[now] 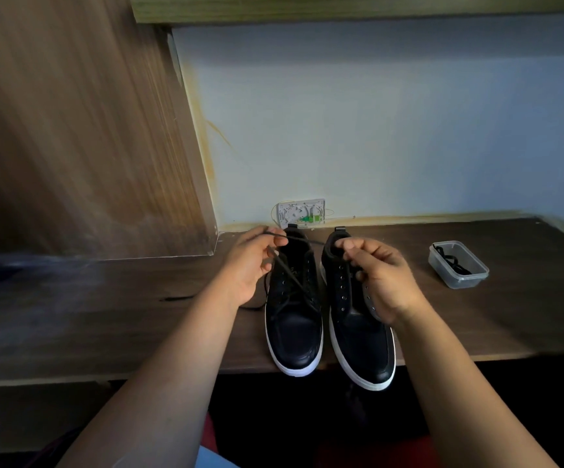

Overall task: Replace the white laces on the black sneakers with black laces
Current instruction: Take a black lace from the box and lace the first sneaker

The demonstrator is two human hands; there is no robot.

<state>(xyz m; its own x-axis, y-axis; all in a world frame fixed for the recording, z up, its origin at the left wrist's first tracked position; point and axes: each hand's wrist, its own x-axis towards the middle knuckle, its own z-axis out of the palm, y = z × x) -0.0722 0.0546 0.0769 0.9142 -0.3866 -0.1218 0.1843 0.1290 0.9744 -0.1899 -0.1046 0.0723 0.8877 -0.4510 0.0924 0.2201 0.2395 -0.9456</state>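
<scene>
Two black leather sneakers with white soles stand side by side on the dark wooden desk point(105, 319), toes overhanging its near edge and heels toward the back wall. The left sneaker point(293, 319) carries a thin black lace point(290, 278) threaded loosely through its eyelets, with one end trailing onto the desk to its left. The left hand point(252, 265) pinches this lace between thumb and fingers above the shoe's heel opening. The right sneaker point(358, 332) shows bare eyelets. The right hand point(380, 275) hovers over its tongue with fingers curled and thumb pressed to the fingertips; the lace runs toward it, but the grip itself cannot be made out. Toward the right edge of the desk sits a clear plastic rectangular container point(458, 265) holding another dark lace point(452, 261).
</scene>
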